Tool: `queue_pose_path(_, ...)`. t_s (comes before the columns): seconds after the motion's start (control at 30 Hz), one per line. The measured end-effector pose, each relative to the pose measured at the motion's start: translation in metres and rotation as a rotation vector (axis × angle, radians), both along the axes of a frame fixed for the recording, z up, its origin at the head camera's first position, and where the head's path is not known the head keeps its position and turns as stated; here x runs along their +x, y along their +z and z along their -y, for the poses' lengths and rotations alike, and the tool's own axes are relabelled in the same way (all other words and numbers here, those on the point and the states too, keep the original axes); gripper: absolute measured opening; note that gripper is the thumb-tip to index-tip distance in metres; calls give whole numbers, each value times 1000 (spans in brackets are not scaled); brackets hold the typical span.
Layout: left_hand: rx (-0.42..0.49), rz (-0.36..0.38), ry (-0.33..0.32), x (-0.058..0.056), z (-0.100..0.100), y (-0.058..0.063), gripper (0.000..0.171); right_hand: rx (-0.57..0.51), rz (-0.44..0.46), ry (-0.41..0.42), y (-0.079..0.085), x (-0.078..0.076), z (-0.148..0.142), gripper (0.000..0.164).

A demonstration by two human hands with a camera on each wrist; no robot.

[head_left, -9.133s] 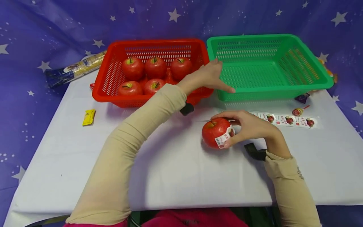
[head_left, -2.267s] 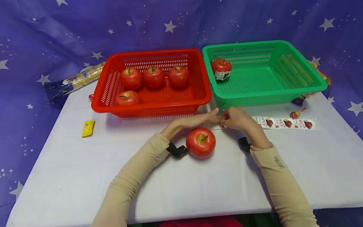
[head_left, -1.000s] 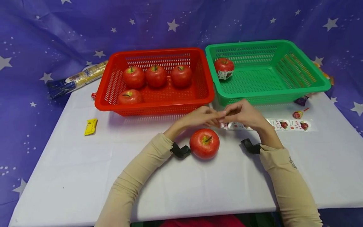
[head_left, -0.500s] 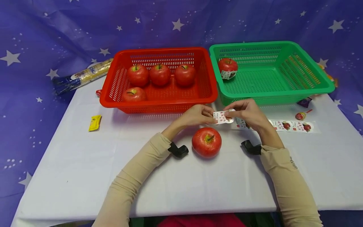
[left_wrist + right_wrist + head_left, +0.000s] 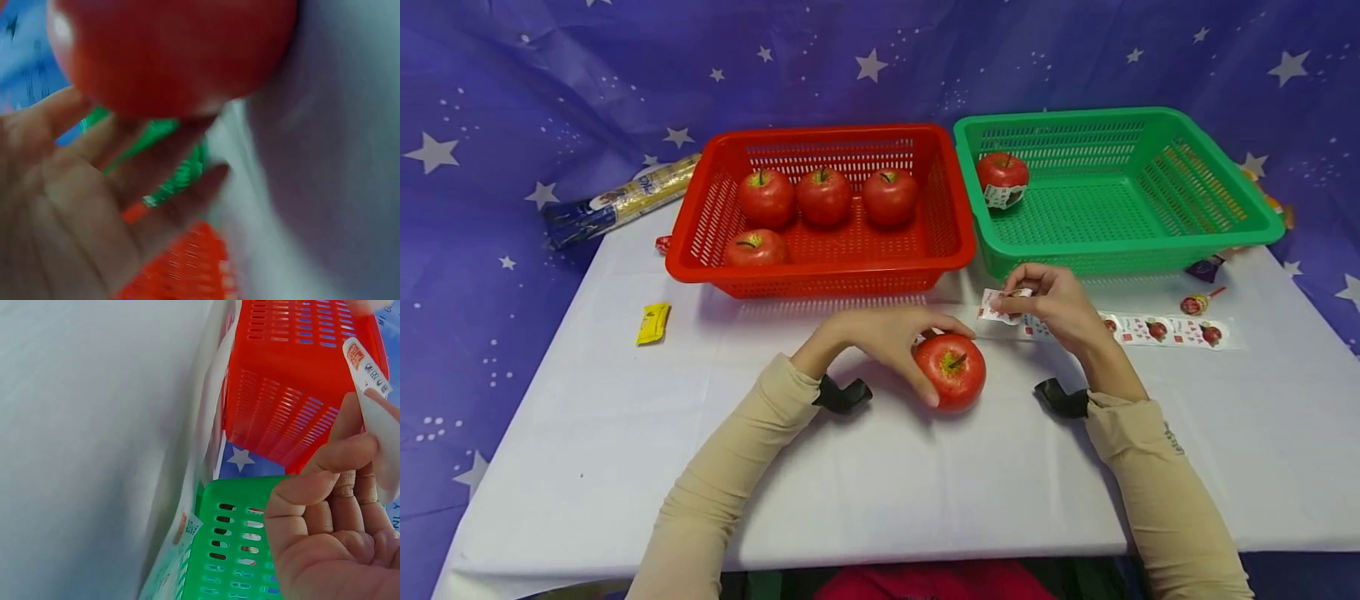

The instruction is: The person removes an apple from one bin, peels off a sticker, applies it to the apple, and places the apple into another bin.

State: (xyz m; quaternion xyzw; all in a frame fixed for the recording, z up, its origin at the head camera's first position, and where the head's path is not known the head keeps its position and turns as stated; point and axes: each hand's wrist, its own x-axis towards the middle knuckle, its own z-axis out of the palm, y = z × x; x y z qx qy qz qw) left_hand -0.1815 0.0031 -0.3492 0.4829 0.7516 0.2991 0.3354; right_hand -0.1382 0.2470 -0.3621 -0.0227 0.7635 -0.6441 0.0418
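Note:
A red apple stands stem up on the white tablecloth in the head view. My left hand spans its left side, thumb on the near side and fingers curved round the far side. Blurred in the left wrist view, the fingers overlap the apple's edge. My right hand pinches a white label sticker with a printed apple picture, up and right of the apple. The sticker bends away from the fingertips in the right wrist view. Behind that hand lies a strip of the same stickers.
A red basket holds several apples at the back left. Beside it, a green basket holds one apple with a label. Around them lie a yellow packet, a lollipop, a dark wrapped sweet and a long pasta bag.
A labelled apple has come into the green basket; another left the red one for the table. A sticker came off the strip. The left hand let go of it and moved onto the apple.

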Motion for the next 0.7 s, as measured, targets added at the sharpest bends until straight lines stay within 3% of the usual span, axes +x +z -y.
queue_pose_path(0.07,-25,-106,-54,4,-1,3,84,20,4,12,1,1,-1,19)
queue_pose_path(0.17,-36,-201,13,3,-3,2,79,-26,5,43,4,3,0,23)
queue_pose_path(0.27,-62,-145,157,-4,0,-3,74,-142,17,115,8,7,4,27)
queue_pose_path(0.37,-52,-59,241,-13,5,-7,73,-187,50,186,11,11,12,28)
queue_pose_path(0.5,19,4,254,-20,9,-11,64,-73,60,191,13,15,24,27)
queue_pose_path(0.7,62,-3,268,-24,8,-12,54,21,45,114,13,17,35,31)
